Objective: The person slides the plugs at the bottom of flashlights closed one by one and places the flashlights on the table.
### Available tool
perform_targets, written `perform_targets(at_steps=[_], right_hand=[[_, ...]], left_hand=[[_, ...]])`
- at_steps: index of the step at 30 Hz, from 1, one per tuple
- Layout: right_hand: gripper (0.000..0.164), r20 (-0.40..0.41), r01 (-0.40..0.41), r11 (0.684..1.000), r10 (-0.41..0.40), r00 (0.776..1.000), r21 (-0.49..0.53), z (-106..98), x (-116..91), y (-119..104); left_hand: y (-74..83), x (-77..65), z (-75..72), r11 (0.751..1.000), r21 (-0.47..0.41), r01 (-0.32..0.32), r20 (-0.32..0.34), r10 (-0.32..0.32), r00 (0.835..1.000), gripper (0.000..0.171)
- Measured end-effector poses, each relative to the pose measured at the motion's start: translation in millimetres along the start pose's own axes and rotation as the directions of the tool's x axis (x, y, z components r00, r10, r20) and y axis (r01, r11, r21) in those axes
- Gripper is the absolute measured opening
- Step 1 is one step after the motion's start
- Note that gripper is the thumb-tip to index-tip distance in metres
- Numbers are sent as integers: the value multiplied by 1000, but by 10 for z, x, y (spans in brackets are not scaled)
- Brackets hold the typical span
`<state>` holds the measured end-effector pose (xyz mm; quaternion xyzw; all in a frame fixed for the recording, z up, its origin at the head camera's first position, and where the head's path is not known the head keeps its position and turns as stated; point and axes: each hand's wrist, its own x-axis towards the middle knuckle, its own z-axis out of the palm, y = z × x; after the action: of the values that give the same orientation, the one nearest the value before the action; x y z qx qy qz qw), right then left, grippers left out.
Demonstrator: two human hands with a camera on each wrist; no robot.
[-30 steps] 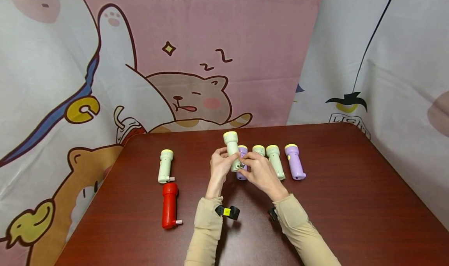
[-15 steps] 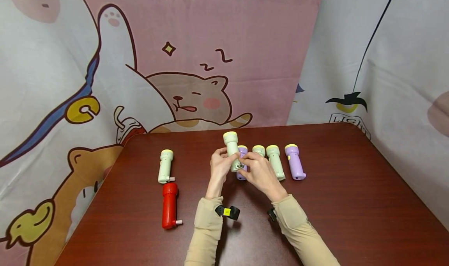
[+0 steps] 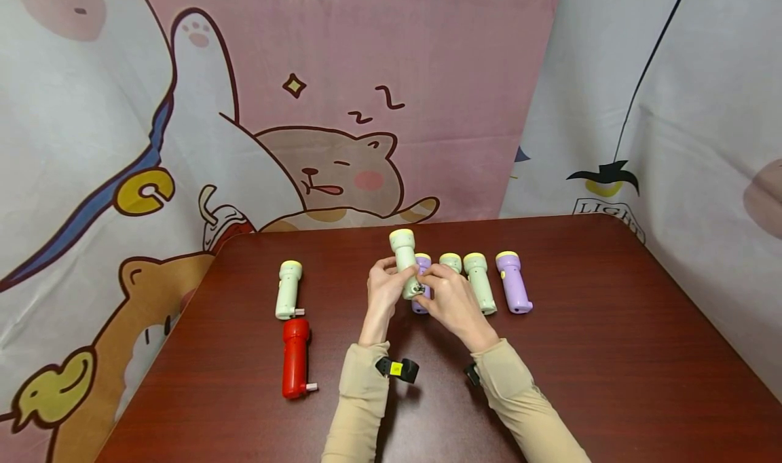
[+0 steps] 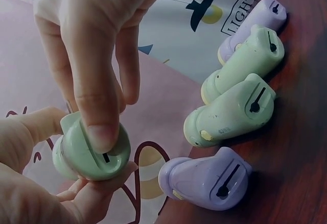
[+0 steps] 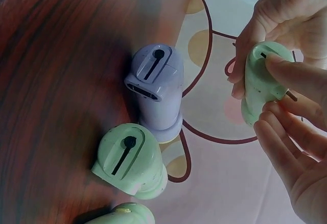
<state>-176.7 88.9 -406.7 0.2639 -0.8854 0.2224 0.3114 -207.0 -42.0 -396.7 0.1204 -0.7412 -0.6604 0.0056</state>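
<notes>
In the head view my left hand [image 3: 383, 290] grips a pale green flashlight [image 3: 402, 249] above the table, its yellow-rimmed head pointing away. My right hand [image 3: 455, 300] is at the tail end, its thumb [image 5: 288, 73] pressing beside the dark slot there and its fingers near the side. Thin metal prongs [image 5: 291, 96] stick out of the tail in the right wrist view. Behind the hands lies a purple flashlight [image 3: 421, 307], partly covered. Beyond my right hand are two more green flashlights [image 3: 480, 283], one mostly hidden, and another purple flashlight [image 3: 514, 283].
On the left of the brown table [image 3: 611, 354] lie a green flashlight [image 3: 288, 290] and a red flashlight [image 3: 296, 358], each with pale prongs out at its tail. A cartoon-printed cloth [image 3: 464, 96] hangs behind the table's far edge.
Almost nothing differs. Both hands stay at the green flashlight, with only a very slight shift of the right forearm.
</notes>
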Motion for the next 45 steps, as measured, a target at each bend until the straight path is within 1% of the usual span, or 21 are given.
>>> perform_targets(at_steps=[13, 25, 34, 45], right_hand=[[31, -21, -16, 1000, 15, 1000, -10, 22, -1, -1], [28, -1, -30, 1000, 30, 1000, -11, 25, 4, -11], [28, 4, -38, 999, 38, 999, -5, 30, 4, -17], [27, 4, -50, 999, 50, 999, 1, 37, 7, -21]], left_hand=[[8, -11, -2, 1000, -1, 4, -2, -4, 1000, 55], [18, -10, -12, 1000, -1, -7, 1, 7, 1000, 56], [14, -6, -18, 1000, -10, -8, 15, 8, 1000, 56], [33, -34, -15, 1000, -11, 20, 14, -19, 1000, 55]])
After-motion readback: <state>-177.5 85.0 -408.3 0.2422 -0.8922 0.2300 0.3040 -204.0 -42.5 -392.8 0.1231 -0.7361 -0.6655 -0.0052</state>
